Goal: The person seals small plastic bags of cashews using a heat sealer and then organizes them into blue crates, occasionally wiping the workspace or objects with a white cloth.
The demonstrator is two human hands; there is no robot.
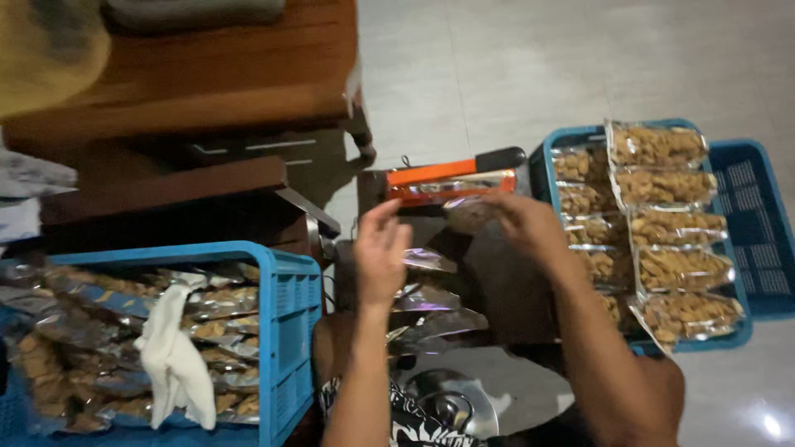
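Both hands held a small clear snack pouch [468, 213] at the orange heat sealer [451, 180]. The right hand [526, 225] pinched its far edge; the left hand [381, 252], fingers half curled, seemed to steady the near edge, though blur hid the contact. The pouch looked light, thin and slippery, its contents brittle, best gripped by the flat rim. Sealed pouches lay in rows in the right blue crate [745, 223]; silvery unsealed ones and a white cloth [172, 356] filled the left blue crate [286, 302].
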